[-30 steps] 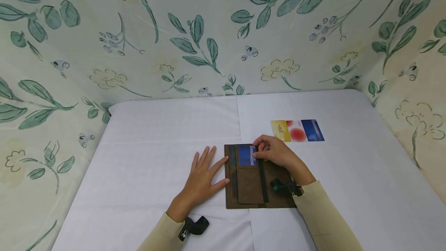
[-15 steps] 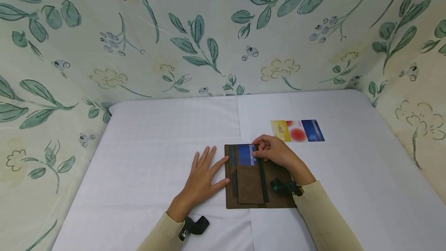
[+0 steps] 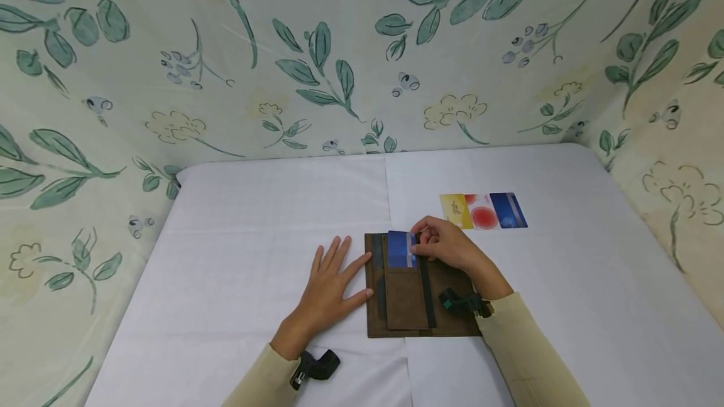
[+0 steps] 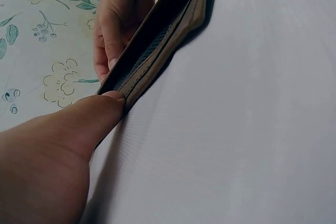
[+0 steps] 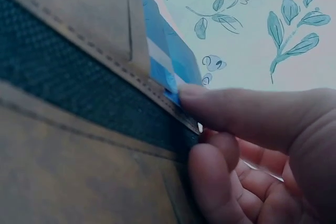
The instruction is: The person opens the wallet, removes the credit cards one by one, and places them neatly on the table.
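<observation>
A brown leather wallet (image 3: 405,300) lies unfolded on the white cloth. In one of its slots sits a blue card (image 3: 399,249), its top end just past the wallet's upper edge. My right hand (image 3: 450,247) pinches this card's right side; the right wrist view shows the thumb on the card's blue-and-white surface (image 5: 164,45). With fingers spread, my left hand (image 3: 330,287) rests on the cloth, index finger and thumb tips touching the wallet's left edge. The left wrist view has that thumb against the wallet (image 4: 173,35).
Behind the right hand, a yellow card (image 3: 455,211), a white-and-red card (image 3: 482,213) and a dark blue card (image 3: 508,211) lie side by side. White cloth (image 3: 226,269) covers the table, and a leaf-patterned curtain (image 3: 226,99) hangs behind it and along both sides.
The blue card has slid slightly upward in its slot, its top end now past the wallet's edge. The left hand and wallet have stayed in place.
</observation>
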Demonstrator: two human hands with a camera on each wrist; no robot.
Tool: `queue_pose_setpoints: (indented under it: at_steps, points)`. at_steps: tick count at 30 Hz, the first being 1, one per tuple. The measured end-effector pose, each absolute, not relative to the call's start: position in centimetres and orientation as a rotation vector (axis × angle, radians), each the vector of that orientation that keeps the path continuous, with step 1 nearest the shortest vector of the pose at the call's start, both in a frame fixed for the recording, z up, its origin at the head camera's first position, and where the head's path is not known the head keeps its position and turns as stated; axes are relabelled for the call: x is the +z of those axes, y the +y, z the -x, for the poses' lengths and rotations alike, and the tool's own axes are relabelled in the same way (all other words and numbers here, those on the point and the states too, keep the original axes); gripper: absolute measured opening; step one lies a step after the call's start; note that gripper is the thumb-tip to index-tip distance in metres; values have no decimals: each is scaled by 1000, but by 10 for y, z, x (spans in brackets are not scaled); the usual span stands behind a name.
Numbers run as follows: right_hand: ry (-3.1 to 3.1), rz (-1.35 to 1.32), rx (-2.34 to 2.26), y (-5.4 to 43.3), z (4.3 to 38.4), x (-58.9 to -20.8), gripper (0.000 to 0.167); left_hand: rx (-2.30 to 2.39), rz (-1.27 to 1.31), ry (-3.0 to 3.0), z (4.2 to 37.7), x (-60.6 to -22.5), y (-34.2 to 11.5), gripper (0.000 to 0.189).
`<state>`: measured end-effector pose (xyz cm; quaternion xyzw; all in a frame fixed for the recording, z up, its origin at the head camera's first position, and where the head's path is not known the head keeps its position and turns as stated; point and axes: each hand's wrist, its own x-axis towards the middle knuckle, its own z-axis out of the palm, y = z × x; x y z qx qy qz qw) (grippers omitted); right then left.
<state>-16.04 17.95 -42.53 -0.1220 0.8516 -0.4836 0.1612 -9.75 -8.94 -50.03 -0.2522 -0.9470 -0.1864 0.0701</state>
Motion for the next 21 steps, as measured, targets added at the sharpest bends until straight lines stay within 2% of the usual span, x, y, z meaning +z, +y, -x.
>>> queue_pose_setpoints:
  at_steps: [8,21]
  points:
    - [2413,321,-1436,189,174,-462,38,-551,777,-2810,98,-503,-91,64]
    - [2466,315,-1383,190,175,-463,40,-546,775,-2825,99,-503,-91,64]
